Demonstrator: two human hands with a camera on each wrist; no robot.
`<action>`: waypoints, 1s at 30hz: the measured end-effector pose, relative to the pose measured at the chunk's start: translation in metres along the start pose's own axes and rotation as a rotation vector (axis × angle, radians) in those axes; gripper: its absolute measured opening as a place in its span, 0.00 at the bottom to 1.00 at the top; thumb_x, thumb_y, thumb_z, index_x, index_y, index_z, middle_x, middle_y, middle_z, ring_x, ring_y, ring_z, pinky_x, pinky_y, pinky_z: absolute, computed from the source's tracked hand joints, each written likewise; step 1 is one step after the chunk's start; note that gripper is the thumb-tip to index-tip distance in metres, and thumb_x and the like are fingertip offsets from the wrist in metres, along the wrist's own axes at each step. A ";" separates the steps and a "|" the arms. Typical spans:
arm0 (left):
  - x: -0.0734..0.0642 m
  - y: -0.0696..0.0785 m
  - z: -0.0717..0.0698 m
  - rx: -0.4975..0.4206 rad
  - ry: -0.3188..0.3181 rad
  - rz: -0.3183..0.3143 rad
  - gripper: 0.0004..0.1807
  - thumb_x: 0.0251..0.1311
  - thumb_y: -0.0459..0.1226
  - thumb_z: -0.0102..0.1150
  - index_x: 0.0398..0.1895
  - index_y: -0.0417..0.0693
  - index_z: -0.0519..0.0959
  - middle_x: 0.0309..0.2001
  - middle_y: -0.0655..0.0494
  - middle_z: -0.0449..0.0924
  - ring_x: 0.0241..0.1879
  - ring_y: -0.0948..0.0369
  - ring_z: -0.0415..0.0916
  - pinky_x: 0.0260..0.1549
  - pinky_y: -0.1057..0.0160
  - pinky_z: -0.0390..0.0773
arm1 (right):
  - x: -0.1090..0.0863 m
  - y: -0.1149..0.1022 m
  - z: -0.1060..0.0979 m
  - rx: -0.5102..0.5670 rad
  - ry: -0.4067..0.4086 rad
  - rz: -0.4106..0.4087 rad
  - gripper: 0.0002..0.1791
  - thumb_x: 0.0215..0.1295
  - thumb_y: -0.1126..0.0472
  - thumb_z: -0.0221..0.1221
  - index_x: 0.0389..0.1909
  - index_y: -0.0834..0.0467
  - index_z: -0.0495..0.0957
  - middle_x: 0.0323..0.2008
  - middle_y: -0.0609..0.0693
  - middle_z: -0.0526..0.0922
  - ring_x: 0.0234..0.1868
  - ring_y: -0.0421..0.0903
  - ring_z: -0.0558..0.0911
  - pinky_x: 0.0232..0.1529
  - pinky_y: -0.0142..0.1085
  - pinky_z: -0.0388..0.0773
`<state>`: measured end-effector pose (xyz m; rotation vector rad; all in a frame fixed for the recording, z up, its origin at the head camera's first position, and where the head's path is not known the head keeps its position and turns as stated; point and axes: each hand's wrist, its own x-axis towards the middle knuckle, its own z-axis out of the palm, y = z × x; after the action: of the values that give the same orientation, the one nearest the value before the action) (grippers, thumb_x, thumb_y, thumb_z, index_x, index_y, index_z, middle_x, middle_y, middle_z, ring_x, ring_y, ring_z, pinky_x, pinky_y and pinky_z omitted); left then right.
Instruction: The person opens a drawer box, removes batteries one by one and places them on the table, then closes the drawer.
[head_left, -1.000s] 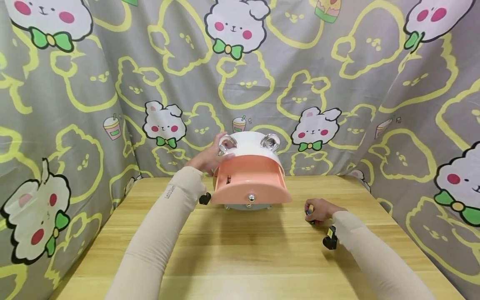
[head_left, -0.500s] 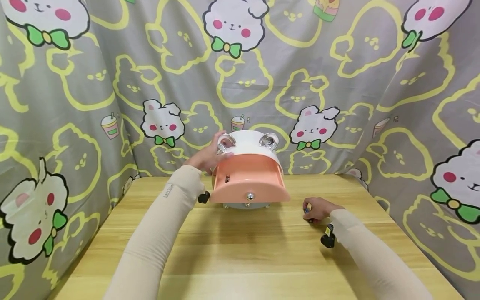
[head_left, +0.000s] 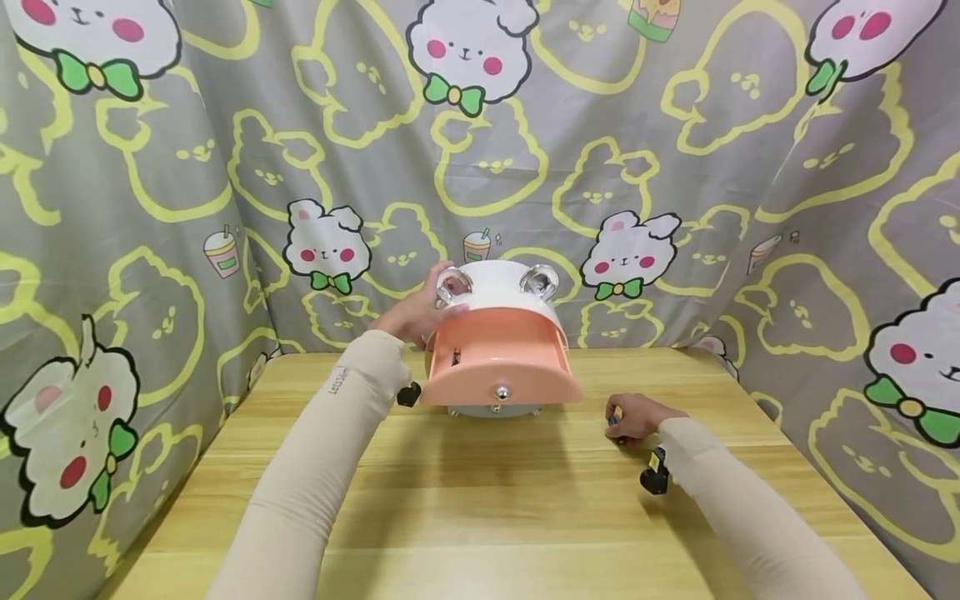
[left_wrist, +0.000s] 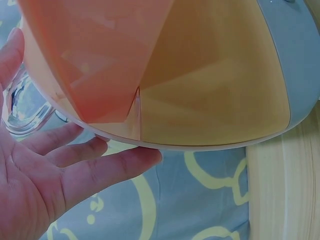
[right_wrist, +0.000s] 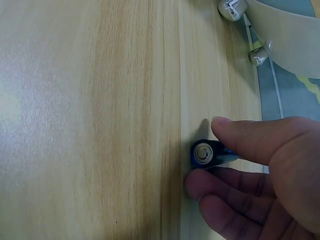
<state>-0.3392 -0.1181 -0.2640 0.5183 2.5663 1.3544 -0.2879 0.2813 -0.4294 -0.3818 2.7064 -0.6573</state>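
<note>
A white desktop drawer box (head_left: 489,279) with clear ear-shaped parts stands at the middle back of the table. Its orange drawer (head_left: 504,385) is pulled out, with a round silver knob on the front. My left hand (head_left: 422,312) grips the box's upper left side, thumb at the front edge and fingers around the outside; the left wrist view shows the fingers along the curved rim. A small dark item (head_left: 456,357) sits at the drawer's left. To the right of the box, my right hand (head_left: 636,418) pinches a blue battery (right_wrist: 203,153) close over the wood, its metal end showing.
The wooden table (head_left: 480,517) runs forward from the box. Patterned grey curtain (head_left: 525,167) hangs at the back and both sides. Silver feet (right_wrist: 232,9) hold the box up. A black wrist mount (head_left: 655,472) sits below my right wrist.
</note>
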 end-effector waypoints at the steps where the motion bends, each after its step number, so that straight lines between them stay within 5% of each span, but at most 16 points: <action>1: 0.000 0.000 0.000 -0.005 0.001 -0.002 0.47 0.65 0.49 0.59 0.73 0.74 0.34 0.70 0.29 0.41 0.62 0.33 0.60 0.32 0.31 0.76 | 0.000 -0.001 0.000 0.000 -0.001 0.002 0.11 0.63 0.63 0.63 0.41 0.61 0.72 0.21 0.50 0.78 0.18 0.45 0.80 0.23 0.37 0.79; 23: -0.001 0.006 0.001 -0.001 -0.003 -0.003 0.48 0.65 0.49 0.59 0.73 0.74 0.33 0.71 0.32 0.38 0.65 0.34 0.56 0.32 0.31 0.76 | 0.000 -0.001 -0.002 0.010 -0.004 0.021 0.11 0.63 0.62 0.63 0.41 0.61 0.72 0.23 0.51 0.78 0.19 0.45 0.80 0.24 0.37 0.80; 30: -0.002 0.002 0.001 0.044 0.021 -0.020 0.48 0.65 0.50 0.59 0.73 0.75 0.33 0.70 0.30 0.44 0.60 0.34 0.63 0.30 0.36 0.79 | -0.003 -0.001 -0.002 0.011 -0.007 0.016 0.12 0.63 0.61 0.63 0.41 0.61 0.72 0.22 0.51 0.78 0.19 0.45 0.80 0.24 0.37 0.80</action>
<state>-0.3366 -0.1169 -0.2633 0.4875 2.6163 1.3061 -0.2861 0.2823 -0.4264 -0.3591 2.6950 -0.6652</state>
